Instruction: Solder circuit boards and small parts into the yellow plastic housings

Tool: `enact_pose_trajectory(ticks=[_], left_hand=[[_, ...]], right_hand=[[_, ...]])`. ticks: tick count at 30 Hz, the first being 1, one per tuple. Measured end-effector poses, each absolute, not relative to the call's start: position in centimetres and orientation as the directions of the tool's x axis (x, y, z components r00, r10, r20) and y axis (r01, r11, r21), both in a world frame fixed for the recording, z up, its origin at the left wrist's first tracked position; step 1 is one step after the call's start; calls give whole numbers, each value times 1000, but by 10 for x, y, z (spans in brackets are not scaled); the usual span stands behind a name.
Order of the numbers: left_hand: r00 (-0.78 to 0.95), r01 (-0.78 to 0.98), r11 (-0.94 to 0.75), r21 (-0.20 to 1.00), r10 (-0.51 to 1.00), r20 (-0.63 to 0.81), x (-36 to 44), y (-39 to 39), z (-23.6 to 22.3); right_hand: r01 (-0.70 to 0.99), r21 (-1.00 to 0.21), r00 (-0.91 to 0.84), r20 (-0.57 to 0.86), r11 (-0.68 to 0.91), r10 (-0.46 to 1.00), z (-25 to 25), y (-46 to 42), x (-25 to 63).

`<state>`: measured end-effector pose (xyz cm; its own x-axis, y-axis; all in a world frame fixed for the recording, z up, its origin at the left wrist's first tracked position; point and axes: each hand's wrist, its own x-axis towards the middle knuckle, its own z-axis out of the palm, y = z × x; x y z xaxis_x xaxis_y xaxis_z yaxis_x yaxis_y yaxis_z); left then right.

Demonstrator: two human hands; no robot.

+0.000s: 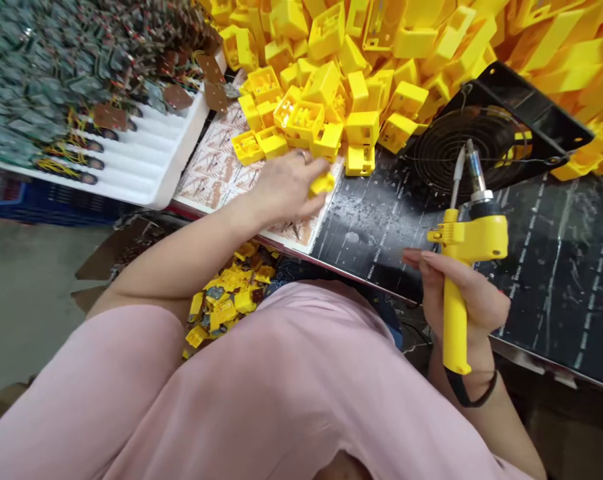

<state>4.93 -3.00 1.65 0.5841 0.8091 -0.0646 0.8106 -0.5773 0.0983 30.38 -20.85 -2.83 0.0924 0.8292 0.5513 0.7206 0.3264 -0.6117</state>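
My left hand [286, 187] reaches out over the bench and closes on a small yellow plastic housing [322, 183] at the foot of a big heap of yellow housings [331, 87]. My right hand [461, 293] is wrapped round the grip of a yellow soldering gun [464, 260], held upright with its metal tip pointing up. The tip stands in front of a black fan [481, 147] with a wire guard. A finger of the right hand lies along the trigger side.
A white tray [146, 167] at the left holds several green circuit boards with wires. A patterned card sheet [221, 167] lies under the left hand. The black bench mat [556, 267] is flecked with solder. A box of finished yellow parts [226, 300] sits below the bench edge.
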Motion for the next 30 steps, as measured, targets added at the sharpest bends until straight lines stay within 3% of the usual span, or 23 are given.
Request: enact_pose_trajectory(ticks=[4,7,10,12,14,16,18,21,24,28,30], left_hand=[[823,555,-810,191,502,-265,65,-56,49],[927,369,-897,244,338,-161,88,-62,40],[892,388,-862,325,440,101,83,-52,24],[770,496,-770,400,604,207,54,-35,23],[609,650,-664,369,746,269,12,-15,27],[463,821,-522,231,846,264,-28,6,28],[398,896,-421,139,903,164,-56,25,16],[418,880,-415,232,908,39,-69,46,-23],[401,848,-427,312,904,149,-61,53,-58],[430,810,-471,350,882,193,-52,41,-60],[463,800,-495,338,869,175,-52,28,-48]], right_hand=[[684,-587,-33,568,433,822,-19,-200,295],[611,-633,-69,556,476,829,-20,-193,287],[614,-642,-60,543,460,838,-26,-191,290],[659,-606,-88,526,446,846,-28,-192,295],[718,-521,-163,520,463,839,-27,-191,301],[751,-422,-261,518,508,815,-24,-185,304],[761,-353,-334,507,545,794,-21,-176,302],[743,-313,-417,474,591,775,-21,-164,294],[755,-287,-423,474,589,773,-25,-163,290],[848,-286,-247,530,446,811,-35,-181,297],[874,-341,-149,489,346,859,-41,-188,303]])
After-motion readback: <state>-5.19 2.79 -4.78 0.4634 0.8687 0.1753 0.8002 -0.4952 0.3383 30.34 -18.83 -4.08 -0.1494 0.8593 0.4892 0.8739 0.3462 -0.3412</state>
